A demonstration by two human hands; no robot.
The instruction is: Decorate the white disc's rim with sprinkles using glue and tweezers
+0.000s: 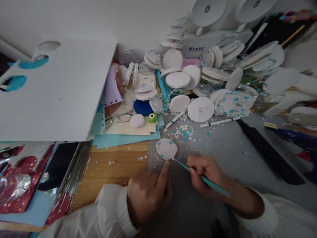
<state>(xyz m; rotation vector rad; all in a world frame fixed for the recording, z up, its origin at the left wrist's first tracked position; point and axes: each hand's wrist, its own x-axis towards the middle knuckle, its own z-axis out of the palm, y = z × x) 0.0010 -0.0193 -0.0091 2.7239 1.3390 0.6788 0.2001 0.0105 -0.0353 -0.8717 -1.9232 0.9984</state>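
Note:
A small round white disc (166, 148) in a clear plastic ring lies on the grey cutting mat (223, 152), dotted with a few blue bits. My left hand (148, 193) is curled with its index finger stretched out, the tip touching the disc's near edge. My right hand (206, 175) is closed on a thin teal stick (203, 178), held like a pen; its tip meets the disc's near right edge. Loose blue and white confetti (184, 131) is scattered just beyond the disc.
A heap of white foam discs (200, 109) fills the back right, with two white markers (219, 122) in front. A large white board with round cut-outs (56, 89) stands at left. Glasses (121, 116), a green punch (152, 117), coloured papers and a black ruler (267, 152) lie around.

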